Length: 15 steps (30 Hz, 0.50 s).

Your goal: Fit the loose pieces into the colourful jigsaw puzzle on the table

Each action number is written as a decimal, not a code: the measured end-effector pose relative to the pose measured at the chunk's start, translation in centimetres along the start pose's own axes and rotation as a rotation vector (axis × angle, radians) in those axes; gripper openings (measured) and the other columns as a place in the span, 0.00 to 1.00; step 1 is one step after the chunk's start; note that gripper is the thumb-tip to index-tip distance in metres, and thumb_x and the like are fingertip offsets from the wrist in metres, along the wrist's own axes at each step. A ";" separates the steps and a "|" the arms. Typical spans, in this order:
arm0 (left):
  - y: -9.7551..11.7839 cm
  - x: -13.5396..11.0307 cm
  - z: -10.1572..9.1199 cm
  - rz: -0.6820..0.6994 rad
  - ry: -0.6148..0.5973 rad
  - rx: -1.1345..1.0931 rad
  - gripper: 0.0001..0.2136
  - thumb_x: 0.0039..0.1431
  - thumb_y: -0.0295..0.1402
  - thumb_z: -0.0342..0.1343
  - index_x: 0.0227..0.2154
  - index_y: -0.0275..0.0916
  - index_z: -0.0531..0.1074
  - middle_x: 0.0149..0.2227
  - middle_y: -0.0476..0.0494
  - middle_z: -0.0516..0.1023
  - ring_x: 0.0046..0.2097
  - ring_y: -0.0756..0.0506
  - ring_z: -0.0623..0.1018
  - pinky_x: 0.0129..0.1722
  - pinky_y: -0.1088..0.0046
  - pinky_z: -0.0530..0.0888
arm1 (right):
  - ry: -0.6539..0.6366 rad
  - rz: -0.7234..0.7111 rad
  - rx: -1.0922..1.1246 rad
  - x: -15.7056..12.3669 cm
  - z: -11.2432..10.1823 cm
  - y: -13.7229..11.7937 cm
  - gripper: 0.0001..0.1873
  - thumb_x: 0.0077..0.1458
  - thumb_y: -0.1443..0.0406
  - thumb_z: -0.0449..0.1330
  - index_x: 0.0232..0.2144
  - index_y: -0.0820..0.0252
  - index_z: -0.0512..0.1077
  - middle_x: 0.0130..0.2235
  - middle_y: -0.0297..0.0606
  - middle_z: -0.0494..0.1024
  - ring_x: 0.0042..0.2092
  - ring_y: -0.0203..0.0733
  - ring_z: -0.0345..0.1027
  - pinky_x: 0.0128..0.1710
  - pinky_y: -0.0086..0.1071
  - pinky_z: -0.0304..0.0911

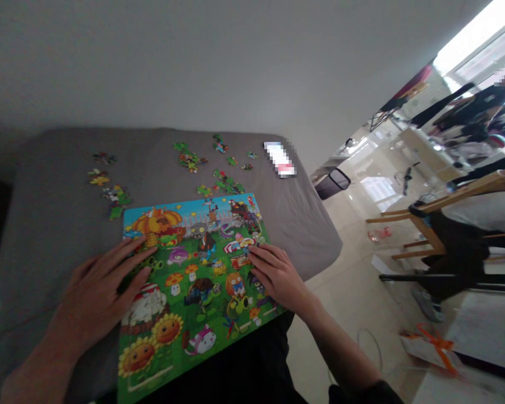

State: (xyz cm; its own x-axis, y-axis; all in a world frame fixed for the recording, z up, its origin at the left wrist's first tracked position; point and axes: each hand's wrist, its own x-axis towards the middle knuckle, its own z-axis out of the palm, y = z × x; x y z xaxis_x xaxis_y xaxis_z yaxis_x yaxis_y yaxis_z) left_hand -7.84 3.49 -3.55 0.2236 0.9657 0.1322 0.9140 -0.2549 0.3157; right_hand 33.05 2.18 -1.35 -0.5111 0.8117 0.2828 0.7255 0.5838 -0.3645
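1. In the head view, the only one, the picture board (197, 292) lies at the near side of a grey cloth-covered surface (297, 224), its near edge above the person's dark-clothed lap. It serves as the landmark for what follows.

2. The left hand (99, 286) rests over the board's left side, fingers loosely spread and thumb apart, gripping nothing that shows.

3. The right hand (280, 275) lies over the board's right side, fingers close together and slightly bent, fingertips on the printed face; no piece shows in its grasp.

4. What looks done: the board's scene of sunflowers, mushrooms and a pumpkin reads as nearly continuous wherever the hands leave it uncovered. The blur and low light make it hard to tell whether that face is fitted pieces or one printed sheet.

5. What looks left: loose jigsaw pieces remain off the board. A near cluster (227, 182) sits just beyond its far edge, a middle cluster (189, 160) farther beyond, and a side cluster (118, 196) by its far left corner. By my judgement, these pieces are unplaced.

6. A phone (279, 160) lies beyond the board's far right corner, apart from the pieces.
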 end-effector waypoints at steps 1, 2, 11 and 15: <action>-0.1 0.0 0.0 0.001 -0.001 -0.001 0.30 0.79 0.51 0.34 0.64 0.47 0.77 0.71 0.40 0.75 0.72 0.32 0.73 0.66 0.42 0.69 | 0.005 0.000 -0.032 -0.2 0.1 -0.3 0.22 0.75 0.67 0.59 0.67 0.57 0.77 0.66 0.45 0.81 0.66 0.55 0.70 0.64 0.50 0.73; -0.1 0.0 0.1 0.002 0.000 -0.001 0.30 0.80 0.51 0.34 0.64 0.46 0.77 0.71 0.40 0.75 0.72 0.32 0.73 0.66 0.42 0.68 | 0.009 0.000 -0.056 -0.3 0.3 -0.5 0.23 0.75 0.68 0.58 0.68 0.58 0.76 0.67 0.44 0.80 0.67 0.55 0.69 0.65 0.50 0.73; -0.2 0.0 -0.1 0.036 0.022 -0.004 0.29 0.81 0.51 0.35 0.63 0.46 0.77 0.71 0.40 0.76 0.71 0.32 0.74 0.64 0.43 0.69 | 0.002 0.079 -0.156 -1.0 0.7 -0.8 0.26 0.73 0.70 0.56 0.69 0.55 0.75 0.69 0.38 0.78 0.68 0.58 0.67 0.64 0.53 0.71; -0.1 -0.1 0.0 0.028 0.025 -0.008 0.28 0.80 0.50 0.35 0.64 0.47 0.76 0.71 0.41 0.75 0.72 0.32 0.73 0.65 0.42 0.68 | -0.046 0.086 -0.175 -1.0 0.5 -1.3 0.28 0.73 0.72 0.54 0.71 0.57 0.73 0.71 0.38 0.76 0.73 0.59 0.63 0.67 0.53 0.69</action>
State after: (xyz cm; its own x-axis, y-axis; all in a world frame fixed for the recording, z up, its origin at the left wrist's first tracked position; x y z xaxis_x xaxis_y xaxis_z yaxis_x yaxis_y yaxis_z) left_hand -7.99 3.44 -3.59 0.2402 0.9567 0.1645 0.9049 -0.2820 0.3189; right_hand 32.37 0.60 -1.54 -0.4614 0.8608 0.2148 0.8343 0.5033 -0.2249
